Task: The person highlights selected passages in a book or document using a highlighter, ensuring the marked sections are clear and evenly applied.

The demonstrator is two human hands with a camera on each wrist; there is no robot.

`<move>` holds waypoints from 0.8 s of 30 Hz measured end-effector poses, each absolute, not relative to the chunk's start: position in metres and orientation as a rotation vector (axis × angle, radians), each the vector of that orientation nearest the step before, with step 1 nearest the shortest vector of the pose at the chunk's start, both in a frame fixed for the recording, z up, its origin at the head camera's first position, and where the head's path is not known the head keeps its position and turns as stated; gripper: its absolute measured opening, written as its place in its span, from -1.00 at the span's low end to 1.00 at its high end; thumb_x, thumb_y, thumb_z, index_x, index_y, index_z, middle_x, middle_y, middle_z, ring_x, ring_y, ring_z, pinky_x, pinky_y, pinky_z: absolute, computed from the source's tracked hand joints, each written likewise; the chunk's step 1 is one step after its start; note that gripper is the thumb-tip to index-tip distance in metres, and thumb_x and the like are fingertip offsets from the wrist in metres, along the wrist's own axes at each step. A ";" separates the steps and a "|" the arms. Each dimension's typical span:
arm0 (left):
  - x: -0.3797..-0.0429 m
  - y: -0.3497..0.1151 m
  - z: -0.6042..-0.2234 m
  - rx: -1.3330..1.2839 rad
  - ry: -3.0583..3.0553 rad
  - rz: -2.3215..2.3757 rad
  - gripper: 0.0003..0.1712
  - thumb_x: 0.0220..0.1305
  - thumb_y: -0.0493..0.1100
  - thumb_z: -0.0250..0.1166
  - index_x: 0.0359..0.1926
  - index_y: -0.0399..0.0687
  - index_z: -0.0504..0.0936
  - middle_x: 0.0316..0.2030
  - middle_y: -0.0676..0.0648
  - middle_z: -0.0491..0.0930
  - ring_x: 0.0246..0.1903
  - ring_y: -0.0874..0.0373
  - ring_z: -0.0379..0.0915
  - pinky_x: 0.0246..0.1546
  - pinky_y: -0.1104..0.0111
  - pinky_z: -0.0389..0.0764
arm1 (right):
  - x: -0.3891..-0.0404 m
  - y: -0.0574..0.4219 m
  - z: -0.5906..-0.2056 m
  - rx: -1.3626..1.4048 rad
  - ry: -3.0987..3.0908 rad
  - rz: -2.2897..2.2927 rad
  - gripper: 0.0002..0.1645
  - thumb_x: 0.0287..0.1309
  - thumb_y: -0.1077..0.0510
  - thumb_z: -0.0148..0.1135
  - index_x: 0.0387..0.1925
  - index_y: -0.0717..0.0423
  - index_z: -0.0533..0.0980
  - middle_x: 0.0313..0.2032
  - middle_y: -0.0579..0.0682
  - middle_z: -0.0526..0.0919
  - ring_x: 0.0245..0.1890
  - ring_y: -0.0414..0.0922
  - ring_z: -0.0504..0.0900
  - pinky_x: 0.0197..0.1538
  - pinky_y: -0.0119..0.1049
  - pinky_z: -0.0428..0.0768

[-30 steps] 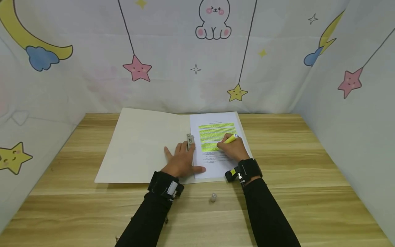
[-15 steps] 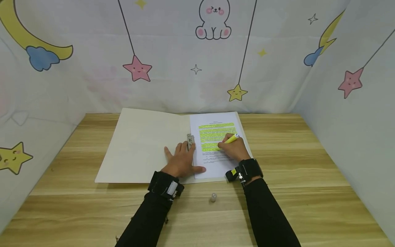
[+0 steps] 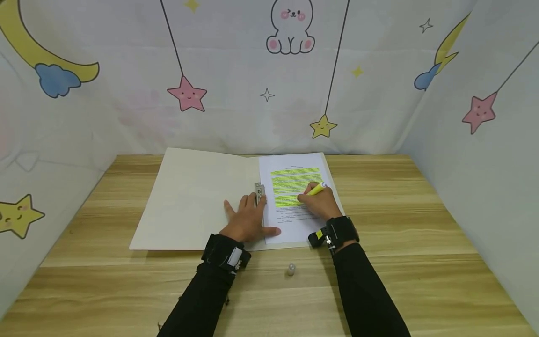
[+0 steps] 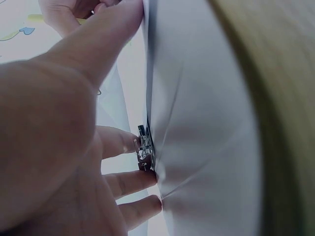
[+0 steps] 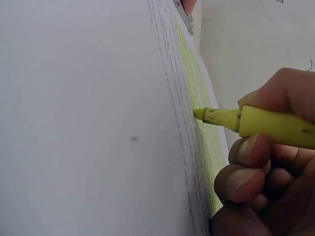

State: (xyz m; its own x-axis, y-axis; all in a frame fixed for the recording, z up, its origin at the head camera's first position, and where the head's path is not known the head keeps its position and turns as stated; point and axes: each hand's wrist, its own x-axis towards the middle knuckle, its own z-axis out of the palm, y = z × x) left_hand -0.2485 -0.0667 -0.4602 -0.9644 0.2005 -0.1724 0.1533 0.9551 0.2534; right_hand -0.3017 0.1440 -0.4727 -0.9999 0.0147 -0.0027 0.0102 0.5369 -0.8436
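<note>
In the head view an open cream folder (image 3: 193, 196) lies on the table, with a printed sheet (image 3: 290, 234) on its right half. My right hand (image 3: 322, 205) pinches a yellow highlighter (image 3: 316, 188) between thumb and fingers. Its tip meets the page at the lowest yellow band of text, as the right wrist view shows at the highlighter's nib (image 5: 198, 113). Several lines under that band are plain black. My left hand (image 3: 247, 222) lies spread across the folder's middle, its thumb on the sheet's lower left edge. Some of its fingers lie by the metal clip (image 3: 258, 188).
A small pale rounded piece (image 3: 291, 269) sits on the wooden table (image 3: 421, 262) in front of the folder. White printed cloth (image 3: 236, 117) stands behind the table and along both sides. Black camera straps (image 3: 342, 230) circle both wrists.
The right hand has slid very slightly rightward along the text with the highlighter. My left hand, the sheet and the folder stay in place.
</note>
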 end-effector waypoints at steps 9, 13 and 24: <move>-0.249 -0.067 -0.461 0.265 2.918 0.343 0.24 -0.02 0.47 0.38 0.54 0.00 0.11 0.51 -0.28 0.03 0.49 -0.23 -0.10 0.32 -0.49 -0.22 | -0.302 0.145 -0.473 0.005 -2.753 1.485 -0.75 0.00 0.15 0.34 -0.62 0.08 0.44 -0.60 -0.07 0.52 -0.58 -0.16 0.47 -0.53 -0.37 0.38; -0.250 -0.066 -0.462 0.270 2.917 0.330 0.25 -0.02 0.48 0.37 0.55 0.00 0.09 0.51 -0.28 0.03 0.50 -0.23 -0.11 0.32 -0.49 -0.22 | -0.302 0.147 -0.472 -0.006 -2.751 1.486 -0.75 0.00 0.14 0.34 -0.63 0.07 0.44 -0.60 -0.07 0.52 -0.57 -0.16 0.48 -0.52 -0.37 0.38; -0.250 -0.066 -0.463 0.265 2.908 0.350 0.25 -0.01 0.47 0.37 0.55 0.00 0.09 0.52 -0.28 0.01 0.50 -0.23 -0.13 0.32 -0.50 -0.25 | -0.302 0.148 -0.472 -0.029 -2.767 1.473 -0.75 0.00 0.13 0.34 -0.62 0.07 0.45 -0.54 -0.04 0.56 -0.52 -0.14 0.50 -0.49 -0.35 0.39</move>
